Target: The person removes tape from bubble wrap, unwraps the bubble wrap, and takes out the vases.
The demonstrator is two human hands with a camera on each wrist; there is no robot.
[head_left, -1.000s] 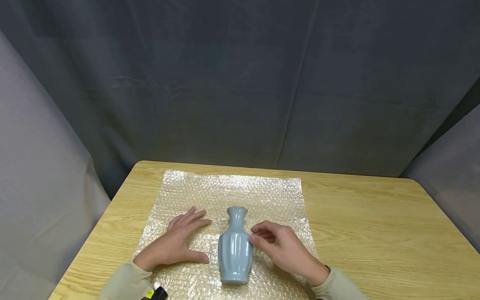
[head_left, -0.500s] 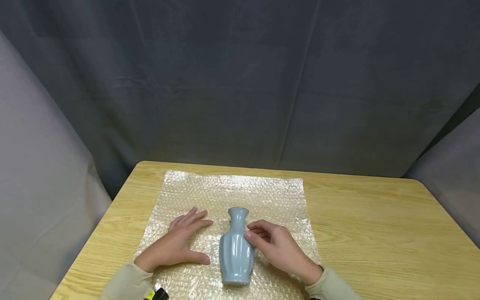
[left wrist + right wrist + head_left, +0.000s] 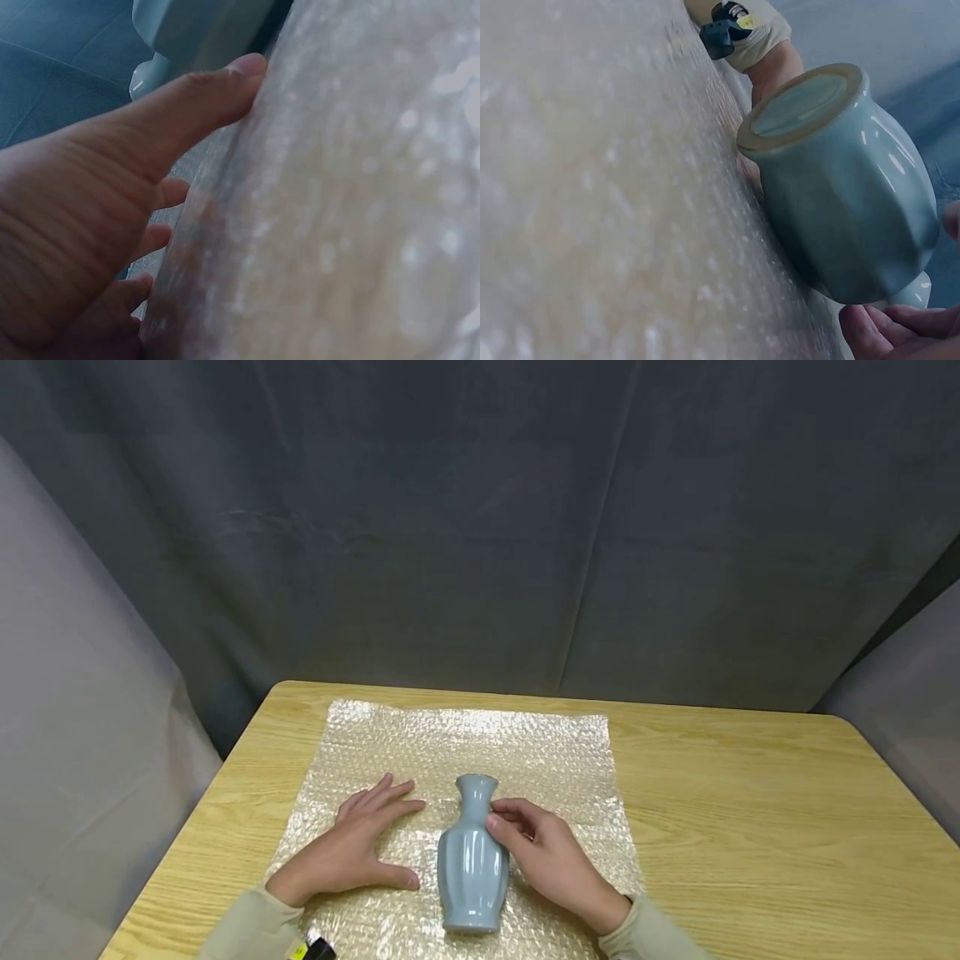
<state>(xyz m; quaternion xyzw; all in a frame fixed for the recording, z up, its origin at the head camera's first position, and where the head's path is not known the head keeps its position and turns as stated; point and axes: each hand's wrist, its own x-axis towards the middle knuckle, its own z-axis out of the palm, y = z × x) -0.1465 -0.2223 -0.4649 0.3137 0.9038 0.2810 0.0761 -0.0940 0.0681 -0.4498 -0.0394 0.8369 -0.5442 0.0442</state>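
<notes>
A pale blue-green glazed vase [image 3: 472, 868] lies on its side on a sheet of bubble wrap [image 3: 465, 739], its mouth pointing to the far side. My right hand [image 3: 551, 856] holds the vase at its right shoulder by the neck, thumb on top and fingers curled low beside it. The right wrist view shows the vase's base ring and those fingertips [image 3: 866, 330] near the neck. On the vase's left, my left hand [image 3: 360, 847] rests spread on the wrap, apart from the vase. Its thumb [image 3: 232, 86] reaches toward the vase in the left wrist view.
The wooden table [image 3: 750, 827] extends to the right of the wrap. A dark grey curtain [image 3: 480, 527] hangs behind it, with a lighter grey cloth [image 3: 90, 735] on the left. A small black-and-yellow device [image 3: 311, 949] sits at the left wrist.
My right hand has shifted slightly left and away from me along the vase, bringing its thumb onto the shoulder near the neck. Vase and left hand stay in place.
</notes>
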